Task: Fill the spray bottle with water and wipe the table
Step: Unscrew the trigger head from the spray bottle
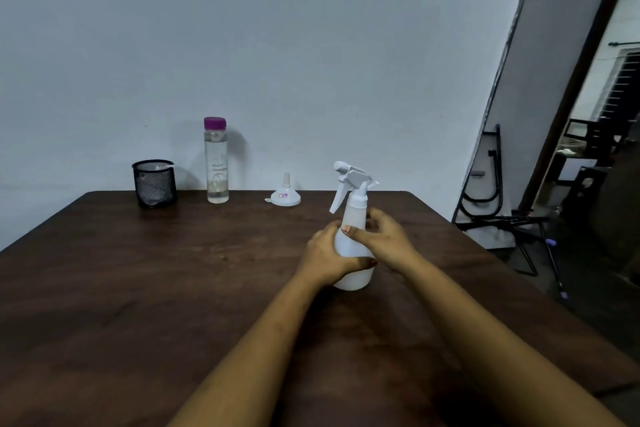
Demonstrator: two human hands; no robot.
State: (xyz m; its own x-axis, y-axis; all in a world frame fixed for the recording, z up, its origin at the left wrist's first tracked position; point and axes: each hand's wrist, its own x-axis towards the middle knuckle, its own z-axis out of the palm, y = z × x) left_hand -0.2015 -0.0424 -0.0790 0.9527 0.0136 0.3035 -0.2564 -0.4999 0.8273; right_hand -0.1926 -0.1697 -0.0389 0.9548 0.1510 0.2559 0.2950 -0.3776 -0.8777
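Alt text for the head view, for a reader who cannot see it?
A person's left hand and right hand grip a white plastic spray bottle standing upright on a dark wooden table. By the far edge stand a black mesh cup, a clear water bottle with a purple cap and a small white funnel.

Head view, forward-down — seemingly near table [138, 288]
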